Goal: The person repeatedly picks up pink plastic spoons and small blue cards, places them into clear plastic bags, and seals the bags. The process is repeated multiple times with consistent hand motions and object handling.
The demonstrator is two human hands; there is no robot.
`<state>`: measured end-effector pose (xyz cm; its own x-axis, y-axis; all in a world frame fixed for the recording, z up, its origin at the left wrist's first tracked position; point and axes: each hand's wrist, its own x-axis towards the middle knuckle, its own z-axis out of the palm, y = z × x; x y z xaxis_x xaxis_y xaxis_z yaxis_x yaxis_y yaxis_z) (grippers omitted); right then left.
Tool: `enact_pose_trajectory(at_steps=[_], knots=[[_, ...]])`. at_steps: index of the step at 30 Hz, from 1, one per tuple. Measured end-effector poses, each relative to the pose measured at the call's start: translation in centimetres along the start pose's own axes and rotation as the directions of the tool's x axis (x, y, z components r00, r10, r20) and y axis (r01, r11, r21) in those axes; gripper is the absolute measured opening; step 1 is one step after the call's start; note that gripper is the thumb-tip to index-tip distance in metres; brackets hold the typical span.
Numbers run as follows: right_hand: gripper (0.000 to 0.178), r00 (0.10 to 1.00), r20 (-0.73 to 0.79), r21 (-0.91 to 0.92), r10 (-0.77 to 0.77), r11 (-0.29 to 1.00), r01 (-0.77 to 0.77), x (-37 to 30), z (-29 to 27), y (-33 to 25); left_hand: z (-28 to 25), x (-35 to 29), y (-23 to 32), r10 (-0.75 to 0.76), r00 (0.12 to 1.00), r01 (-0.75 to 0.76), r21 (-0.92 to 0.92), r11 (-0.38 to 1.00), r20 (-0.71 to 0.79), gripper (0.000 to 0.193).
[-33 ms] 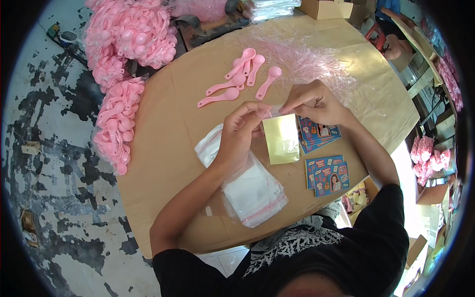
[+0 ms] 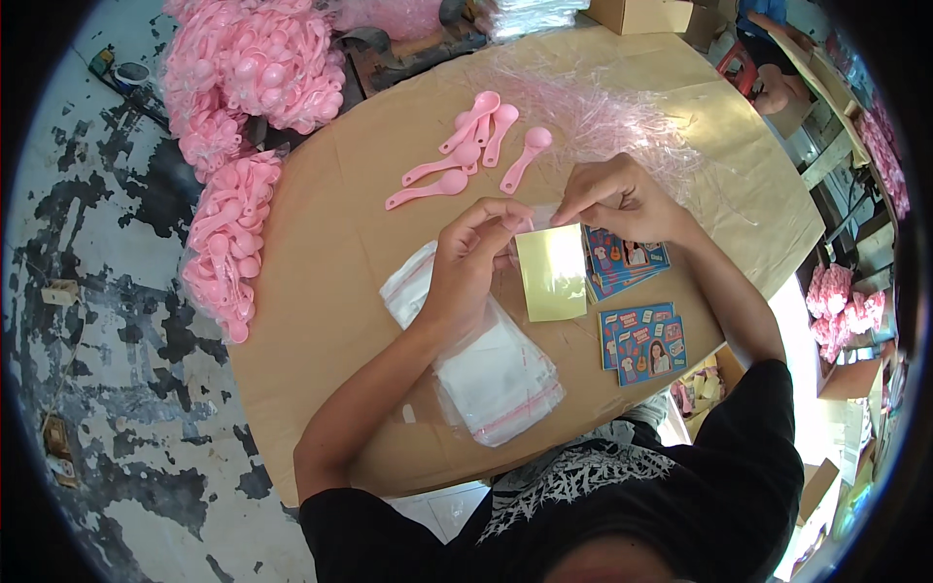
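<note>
My left hand (image 2: 476,262) and my right hand (image 2: 612,199) both pinch the top edge of a small clear bag (image 2: 540,220) above the table. A pale yellow card (image 2: 551,274) hangs down in the bag between the hands. Under my left wrist lies a stack of clear zip bags with red strips (image 2: 491,374). Several loose pink plastic spoons (image 2: 476,146) lie on the brown paper just beyond the hands. Colourful printed cards lie by my right forearm, one pile (image 2: 632,260) partly under the yellow card, another pile (image 2: 643,342) nearer me.
The round table (image 2: 330,253) is covered in brown paper. Big clear bags full of pink spoons (image 2: 253,58) (image 2: 228,248) sit along its left edge. A heap of thin clear wrappers (image 2: 607,107) lies at the back, a cardboard box (image 2: 641,12) behind it.
</note>
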<state>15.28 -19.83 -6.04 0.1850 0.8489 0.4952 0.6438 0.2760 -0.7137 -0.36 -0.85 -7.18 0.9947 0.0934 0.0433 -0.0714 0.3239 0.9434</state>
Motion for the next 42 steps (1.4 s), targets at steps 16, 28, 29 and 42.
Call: enact_pose_trajectory(at_steps=[16,28,29,42], knots=[[0.014,0.990,0.100,-0.206,-0.104,0.971,0.123,-0.1,-2.2,-0.5,0.4,0.3,-0.3,0.037,0.993,-0.062,0.219,0.974,0.115,0.025],[0.035,0.864,-0.079,-0.003,0.497,0.867,-0.499,-1.6,-2.0,-6.1,0.1,0.4,-1.2,0.212,0.976,-0.215,0.111,0.970,0.044,0.025],[0.035,0.925,-0.037,-0.073,0.379,0.922,-0.381,-2.7,-3.2,-7.4,0.0,0.4,-1.1,0.218,0.976,-0.220,0.106,0.970,0.029,0.025],[0.025,0.972,0.073,-0.473,0.223,0.866,-0.163,-2.8,5.6,-12.4,-0.1,0.5,-1.3,0.180,0.984,-0.180,0.067,0.981,0.003,0.022]])
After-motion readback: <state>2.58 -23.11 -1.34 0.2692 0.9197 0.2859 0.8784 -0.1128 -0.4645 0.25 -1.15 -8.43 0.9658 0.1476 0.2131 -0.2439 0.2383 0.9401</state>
